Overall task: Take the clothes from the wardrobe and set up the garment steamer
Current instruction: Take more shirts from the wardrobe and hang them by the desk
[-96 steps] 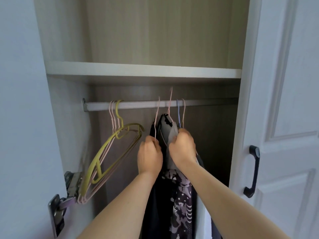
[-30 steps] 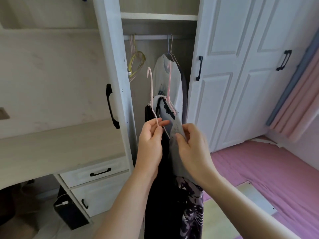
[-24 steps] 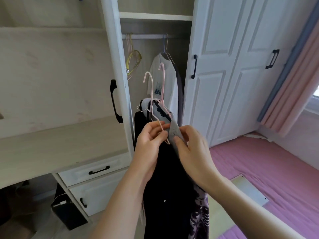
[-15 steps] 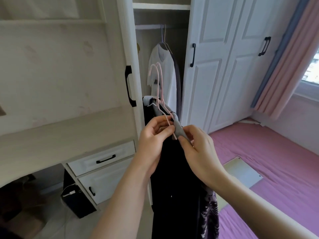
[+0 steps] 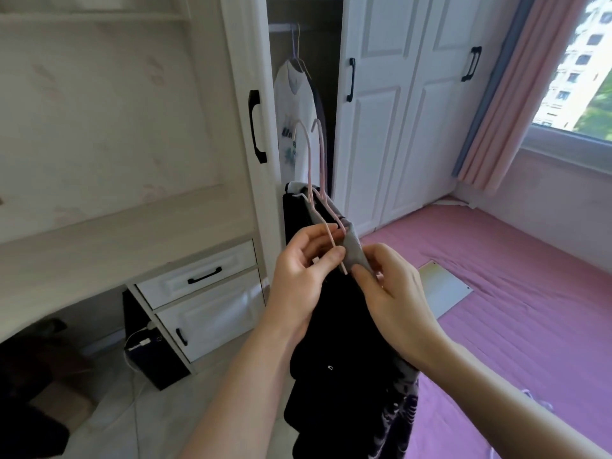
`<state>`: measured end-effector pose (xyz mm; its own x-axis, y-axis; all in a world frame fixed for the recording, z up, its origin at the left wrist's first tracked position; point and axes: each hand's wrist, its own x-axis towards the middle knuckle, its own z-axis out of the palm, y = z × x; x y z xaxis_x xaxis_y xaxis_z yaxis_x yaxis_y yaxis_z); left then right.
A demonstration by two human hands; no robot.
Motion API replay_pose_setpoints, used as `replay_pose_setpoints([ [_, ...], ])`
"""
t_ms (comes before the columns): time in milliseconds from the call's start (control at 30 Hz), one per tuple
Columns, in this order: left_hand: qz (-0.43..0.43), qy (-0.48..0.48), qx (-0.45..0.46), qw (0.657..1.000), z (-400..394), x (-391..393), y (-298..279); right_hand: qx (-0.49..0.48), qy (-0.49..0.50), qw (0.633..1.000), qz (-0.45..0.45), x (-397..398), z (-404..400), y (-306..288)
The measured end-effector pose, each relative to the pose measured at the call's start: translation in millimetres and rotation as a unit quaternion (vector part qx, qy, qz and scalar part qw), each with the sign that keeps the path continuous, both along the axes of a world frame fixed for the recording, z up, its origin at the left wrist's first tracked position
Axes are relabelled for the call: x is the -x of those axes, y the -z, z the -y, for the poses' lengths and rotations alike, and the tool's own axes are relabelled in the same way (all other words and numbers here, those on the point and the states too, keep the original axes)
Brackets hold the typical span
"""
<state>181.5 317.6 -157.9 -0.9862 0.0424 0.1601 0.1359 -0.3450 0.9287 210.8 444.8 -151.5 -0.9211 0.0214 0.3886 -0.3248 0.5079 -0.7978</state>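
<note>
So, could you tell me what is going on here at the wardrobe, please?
A person is holding a bundle of dark clothes on two pink hangers, clear of the open wardrobe. The left hand pinches the hanger wires, and the right hand grips a grey garment on top. A white T-shirt hangs on the rail inside. No garment steamer is in view.

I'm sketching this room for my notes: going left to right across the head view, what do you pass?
Desk → drawers → open wardrobe door → hanging white shirt → closed wardrobe doors → pink curtain → window.
</note>
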Motion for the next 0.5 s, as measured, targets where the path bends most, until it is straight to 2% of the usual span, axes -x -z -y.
replay_pose_setpoints([
  [267,-0.040,-0.031,0.003,0.999,-10.6,-41.9,2.8,-0.026,-0.058,0.998,0.000,-30.1,-19.8,-4.8],
  [500,-0.068,-0.084,0.098,0.989,-29.2,-69.1,-3.4,-0.045,-0.107,0.993,0.009,-43.0,-47.2,-9.5],
])
